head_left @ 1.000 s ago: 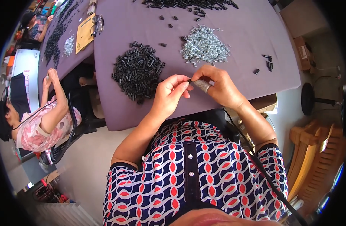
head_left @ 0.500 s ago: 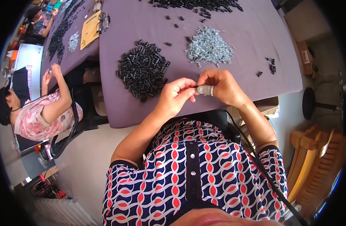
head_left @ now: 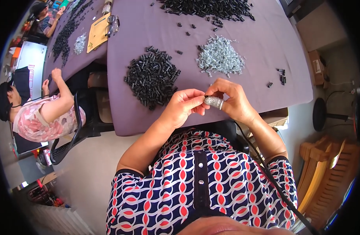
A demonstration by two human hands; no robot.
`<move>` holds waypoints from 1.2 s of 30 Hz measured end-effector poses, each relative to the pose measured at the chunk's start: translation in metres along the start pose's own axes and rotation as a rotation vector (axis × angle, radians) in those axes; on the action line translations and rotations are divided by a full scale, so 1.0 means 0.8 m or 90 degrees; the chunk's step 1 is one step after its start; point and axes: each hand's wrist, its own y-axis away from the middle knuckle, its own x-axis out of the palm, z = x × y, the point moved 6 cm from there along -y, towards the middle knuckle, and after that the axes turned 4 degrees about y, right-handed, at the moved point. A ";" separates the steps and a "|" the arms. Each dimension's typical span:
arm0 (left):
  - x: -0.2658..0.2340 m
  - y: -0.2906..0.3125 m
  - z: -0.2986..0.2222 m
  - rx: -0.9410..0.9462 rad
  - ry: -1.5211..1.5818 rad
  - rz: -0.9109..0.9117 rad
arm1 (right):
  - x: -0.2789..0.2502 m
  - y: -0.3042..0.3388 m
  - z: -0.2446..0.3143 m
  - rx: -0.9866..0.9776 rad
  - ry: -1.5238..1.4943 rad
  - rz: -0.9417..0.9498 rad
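Over the table's near edge, my left hand (head_left: 180,107) and my right hand (head_left: 237,102) meet, fingertips pinched together. Between them shows a dark bit of a small black part (head_left: 206,97), mostly hidden by the fingers. A silvery, textured finger cover (head_left: 214,102) sits on my right thumb. Left of the hands lies a heap of small black tubular parts (head_left: 151,78). Just beyond the hands is a heap of small clear, glassy-looking pieces (head_left: 220,56).
The purple-grey cloth (head_left: 262,51) covers the table. A larger black heap (head_left: 207,7) lies at the far side, with loose black parts (head_left: 282,77) at right. Eyeglasses (head_left: 112,26) rest by a tan envelope (head_left: 97,33). A co-worker (head_left: 50,113) sits at left. A black cable (head_left: 272,176) crosses my right side.
The view has shifted slightly, so the heaps appear a little lower. My hands stay together, with the thumb cover now tilted. The nearer co-worker's hands have moved.
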 end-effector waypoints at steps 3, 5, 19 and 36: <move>-0.003 0.000 -0.002 -0.017 0.030 0.023 | 0.001 -0.004 0.010 -0.021 0.008 0.008; -0.003 0.001 -0.005 -0.009 0.032 0.038 | 0.003 -0.008 0.010 -0.027 0.038 0.023; -0.029 -0.001 0.005 0.033 -0.056 -0.054 | -0.021 -0.269 -0.095 -0.093 0.616 -0.076; -0.018 0.003 0.006 0.117 -0.029 -0.106 | 0.022 -0.013 -0.034 0.121 -0.241 0.044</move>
